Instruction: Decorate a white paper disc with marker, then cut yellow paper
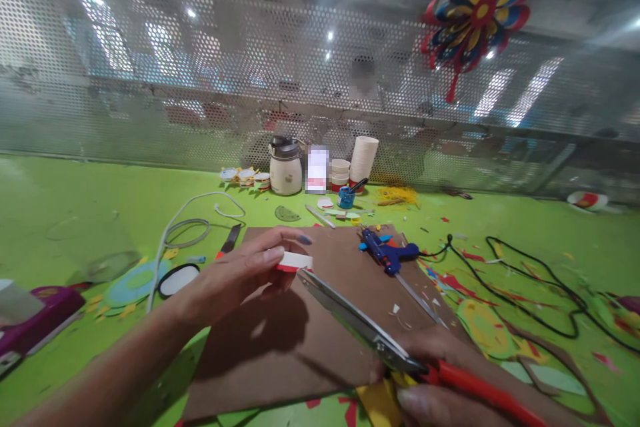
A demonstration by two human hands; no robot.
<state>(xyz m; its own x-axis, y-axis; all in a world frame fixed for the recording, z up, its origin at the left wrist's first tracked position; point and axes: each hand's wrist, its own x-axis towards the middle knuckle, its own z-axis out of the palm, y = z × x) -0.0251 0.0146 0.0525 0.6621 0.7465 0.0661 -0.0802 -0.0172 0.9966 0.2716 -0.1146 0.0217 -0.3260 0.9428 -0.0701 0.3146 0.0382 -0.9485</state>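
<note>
My left hand [235, 273] pinches a small white and red paper-cup piece [296, 261] above the brown cardboard sheet [250, 360]. In my right hand [440, 405] are scissors [350, 313] with long metal blades and red handles, pointing up and left. Their tip meets the lower right edge of the cup piece, though I cannot tell whether it is cutting in. The blades look nearly together. A yellow paper piece [377, 403] shows under my right hand; whether the fingers touch it is unclear.
A blue glue gun [387, 250] lies on the cardboard's right side, its black cord [543, 277] trailing right. A box cutter [230, 240] rests at the left. Behind stand a kettle-like jug [286, 167], stacked paper cups [364, 159] and a blue jar [345, 198]. Paper scraps litter the green table.
</note>
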